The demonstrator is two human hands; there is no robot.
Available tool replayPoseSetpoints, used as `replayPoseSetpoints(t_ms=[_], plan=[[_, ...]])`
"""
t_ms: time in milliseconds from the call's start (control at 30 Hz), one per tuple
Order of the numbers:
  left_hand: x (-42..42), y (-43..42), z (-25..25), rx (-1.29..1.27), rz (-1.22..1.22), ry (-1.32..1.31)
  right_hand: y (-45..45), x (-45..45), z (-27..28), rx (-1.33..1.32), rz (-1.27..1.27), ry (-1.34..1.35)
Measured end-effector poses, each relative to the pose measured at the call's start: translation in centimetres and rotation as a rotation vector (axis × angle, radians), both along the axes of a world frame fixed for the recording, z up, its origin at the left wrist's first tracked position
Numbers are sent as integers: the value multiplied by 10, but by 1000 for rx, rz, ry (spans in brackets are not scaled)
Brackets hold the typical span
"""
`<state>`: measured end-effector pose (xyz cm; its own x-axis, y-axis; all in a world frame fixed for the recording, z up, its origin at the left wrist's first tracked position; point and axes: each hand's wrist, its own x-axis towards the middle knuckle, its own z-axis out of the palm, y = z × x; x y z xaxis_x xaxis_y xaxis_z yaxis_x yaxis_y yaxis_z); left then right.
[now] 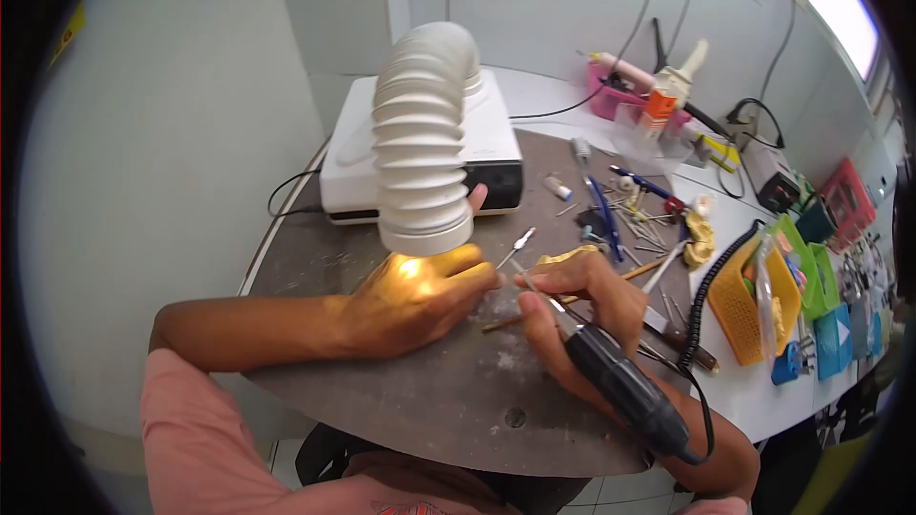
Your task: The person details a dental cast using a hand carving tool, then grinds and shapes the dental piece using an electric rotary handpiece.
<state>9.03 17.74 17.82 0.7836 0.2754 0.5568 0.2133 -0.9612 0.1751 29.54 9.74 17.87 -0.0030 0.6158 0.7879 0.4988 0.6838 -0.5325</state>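
My right hand (592,305) grips a black rotary handpiece (625,391) like a pen, its silver nose pointing left toward my left hand. From its rear end a cord loops back. My left hand (420,296) is closed, with its fingers curled and a yellow light falling on its back. Whatever it pinches, if anything, is hidden behind the fingers. The two hands almost meet at the fingertips. Just above my left hand hangs the mouth of a white ribbed hose (423,143). A small thin tool (520,244) lies beyond the fingertips.
The hose rises from a white box-shaped unit (491,133) on the brown board (429,410). Burs and small tools (641,227) lie scattered at right, near a yellowish dental cast (699,238). A yellow basket (739,305), a green basket (819,281) and a pink container (611,100) stand beyond.
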Motion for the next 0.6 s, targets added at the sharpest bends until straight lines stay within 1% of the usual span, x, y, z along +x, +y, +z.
replayPoseSetpoints(t_ms=[33,100,133,200,233,267,300,367,400,433,500,567,600], plan=[[3,2,-1,-1,-42,-11,-1,2,1,14,-51,-15],[2,-4,6,-48,-45,17,-8,3,3,-75,19,-54],[2,-3,9,-1,-61,22,-6,3,-1,-55,38,-7],[6,-18,7,-228,10,-94,-4,3,-5,-27,56,60],[3,-14,2,-251,-1,-93,-5,4,-6,-25,65,84],[4,-17,-2,-515,58,-147,-5,5,-7,-45,66,99],[4,-16,-7,-510,0,-133,-5,6,-9,-65,87,116],[3,-8,-13,-796,14,-191,-4,8,-14,-63,19,70],[6,-12,-2,-937,-12,-179,-4,6,-15,-63,49,83],[10,-5,-3,-946,-51,-171,0,7,-14,-69,68,86],[4,-3,-12,-1150,-141,-320,-2,9,-14,-134,57,66],[-5,7,-21,-1212,-204,-230,-3,9,-13,-214,104,132],[-2,10,-26,-1224,-219,-234,-3,11,-13,-226,91,124]])
